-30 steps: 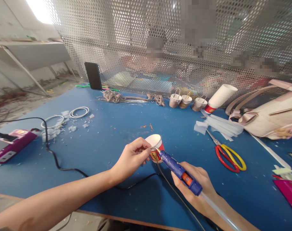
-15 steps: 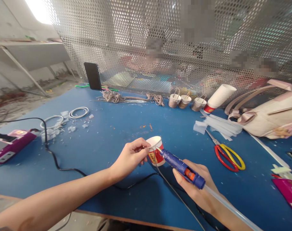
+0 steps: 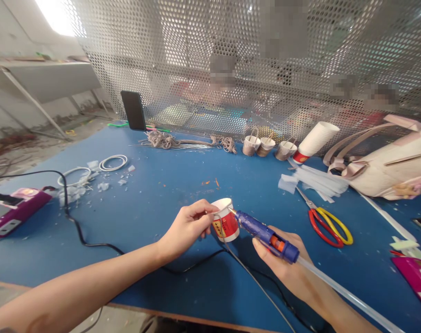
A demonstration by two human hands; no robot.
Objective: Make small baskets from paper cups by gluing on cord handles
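My left hand (image 3: 192,225) pinches the rim of a red and white paper cup (image 3: 230,226), thumb in front and fingers behind. A thin grey-brown cord (image 3: 245,268) runs from beside the thumb, down across the cup's front and off toward the bottom edge. In my right hand (image 3: 283,259) is a blue hot glue gun (image 3: 262,233). Its metal tip is at the right side of the cup's rim; whether it touches is too small to tell. A long clear glue stick (image 3: 345,291) sticks out of the gun's back.
Red and yellow scissors (image 3: 330,226) and white strips (image 3: 317,180) lie at right. Behind stand cord-wrapped cups (image 3: 251,145), stacked paper cups (image 3: 316,141), cord bundles (image 3: 161,138) and a phone (image 3: 133,110). At left are white rings (image 3: 113,162), a power strip (image 3: 18,210) and a black cable (image 3: 75,222).
The glue gun has shifted slightly right and down, its tip moving along the rim. The cup has turned and dropped a little, while my left hand keeps its pinch.
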